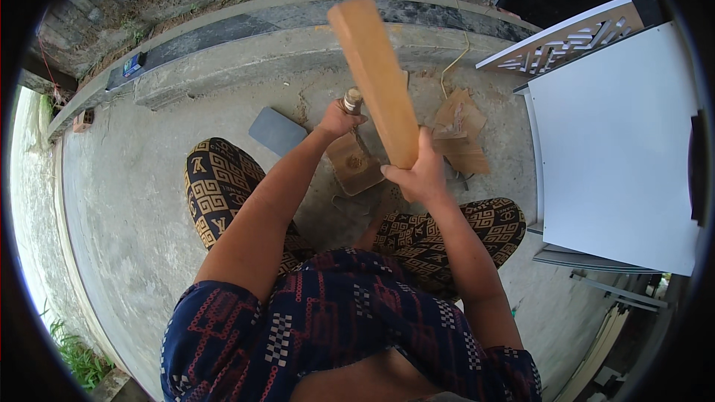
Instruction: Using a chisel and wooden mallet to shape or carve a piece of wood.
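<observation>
My right hand (422, 173) is closed round the lower end of a thick, light-brown wooden block (376, 78), raised and tilted with its far end up and away from me. To its left, my left hand (342, 119) grips a chisel (352, 99) by its handle, whose pale, worn top sticks up out of the fist. The chisel points down at a brown piece of wood (365, 180) on the floor between my legs. A rough round hollow shows in that wood. The raised block hides part of the wood's right side, and the chisel's tip is hard to make out.
A grey flat sheet (276, 131) lies on the concrete floor left of the wood. Brown flat pieces (463, 150) lie to the right. Large white panels (614, 141) and a cut-out lattice panel (570, 41) stand at the right. A low concrete step (246, 58) runs across behind.
</observation>
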The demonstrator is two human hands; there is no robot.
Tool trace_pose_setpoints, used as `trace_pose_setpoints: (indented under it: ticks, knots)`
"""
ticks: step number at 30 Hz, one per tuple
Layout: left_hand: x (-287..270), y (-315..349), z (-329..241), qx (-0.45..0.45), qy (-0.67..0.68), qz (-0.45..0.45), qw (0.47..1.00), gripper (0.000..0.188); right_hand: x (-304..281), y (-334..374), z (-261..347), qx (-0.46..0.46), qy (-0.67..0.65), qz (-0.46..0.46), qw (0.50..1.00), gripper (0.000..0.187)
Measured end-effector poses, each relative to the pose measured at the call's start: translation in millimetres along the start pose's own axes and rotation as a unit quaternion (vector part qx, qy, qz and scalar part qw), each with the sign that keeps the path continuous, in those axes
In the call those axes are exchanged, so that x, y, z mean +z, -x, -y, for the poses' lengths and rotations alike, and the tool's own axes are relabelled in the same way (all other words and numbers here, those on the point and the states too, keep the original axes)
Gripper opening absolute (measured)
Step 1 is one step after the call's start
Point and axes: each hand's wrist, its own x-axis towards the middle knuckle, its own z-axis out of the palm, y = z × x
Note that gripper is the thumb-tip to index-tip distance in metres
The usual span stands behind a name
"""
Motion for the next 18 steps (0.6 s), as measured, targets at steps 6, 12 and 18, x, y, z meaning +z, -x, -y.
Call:
trace_pose_setpoints:
  ticks: [6,12,18]
  knots:
    - [17,14,-18,0.021,0.065,-0.011,0.998,0.020,-5,-1,-10,0.121,0.138,0.132,0.974,0.070]
    - [8,5,1,0.021,-0.033,-0.002,0.999,0.022,-4,0,18,-0.041,-0.034,-0.007,0.999,0.072]
    - [11,14,-9,0.127,-0.125,-0.030,0.984,0.025,2,4,-11,0.132,0.243,0.153,0.949,0.069]
